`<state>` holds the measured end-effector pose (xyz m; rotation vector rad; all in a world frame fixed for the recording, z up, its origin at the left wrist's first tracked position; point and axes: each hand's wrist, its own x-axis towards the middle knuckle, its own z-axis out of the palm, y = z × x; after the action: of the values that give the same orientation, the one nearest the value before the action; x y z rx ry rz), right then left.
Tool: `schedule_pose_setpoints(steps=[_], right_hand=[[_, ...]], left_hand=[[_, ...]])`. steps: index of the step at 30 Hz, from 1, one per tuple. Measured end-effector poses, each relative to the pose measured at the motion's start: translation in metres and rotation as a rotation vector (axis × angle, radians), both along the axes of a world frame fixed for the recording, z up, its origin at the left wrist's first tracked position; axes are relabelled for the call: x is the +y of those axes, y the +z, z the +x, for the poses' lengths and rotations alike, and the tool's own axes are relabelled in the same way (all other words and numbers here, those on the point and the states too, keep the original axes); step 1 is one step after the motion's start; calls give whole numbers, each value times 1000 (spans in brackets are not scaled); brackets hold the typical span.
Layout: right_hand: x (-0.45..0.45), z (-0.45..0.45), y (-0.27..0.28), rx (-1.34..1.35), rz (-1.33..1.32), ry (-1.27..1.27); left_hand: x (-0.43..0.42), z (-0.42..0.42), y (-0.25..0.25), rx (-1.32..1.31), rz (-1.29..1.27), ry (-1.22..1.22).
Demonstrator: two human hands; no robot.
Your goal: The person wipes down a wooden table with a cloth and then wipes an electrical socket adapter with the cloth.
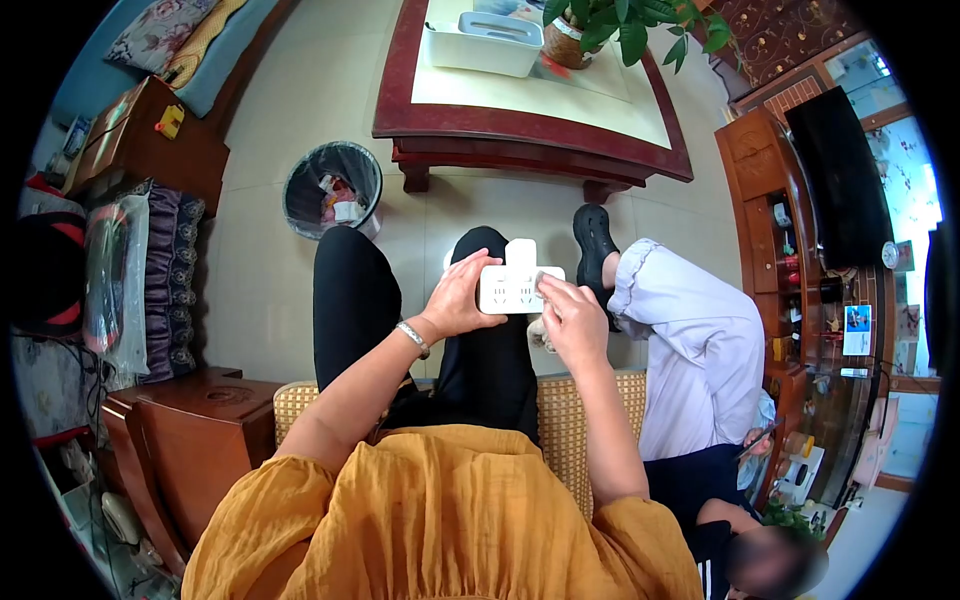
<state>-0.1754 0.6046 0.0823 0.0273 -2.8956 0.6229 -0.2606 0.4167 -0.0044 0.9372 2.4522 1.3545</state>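
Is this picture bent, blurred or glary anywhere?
Head view: wide-angle bending seemingly tilts the television; head view: the neighbouring person's head is smudged, the white socket block fairly clear; head view: glare whitens a strip at far right.

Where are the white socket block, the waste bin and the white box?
White socket block [513, 291]: head view, on its front face, between outlets.
Waste bin [304, 189]: head view, on its bag-lined inner wall.
White box [482, 55]: head view, on its front side.
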Motion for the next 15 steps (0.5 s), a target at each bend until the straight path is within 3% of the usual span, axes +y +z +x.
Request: schedule_pose_setpoints(steps=[15], right_hand=[[-32, 3, -21, -70, 123, -80]], left_hand=[[0, -1, -2, 29, -2, -4]])
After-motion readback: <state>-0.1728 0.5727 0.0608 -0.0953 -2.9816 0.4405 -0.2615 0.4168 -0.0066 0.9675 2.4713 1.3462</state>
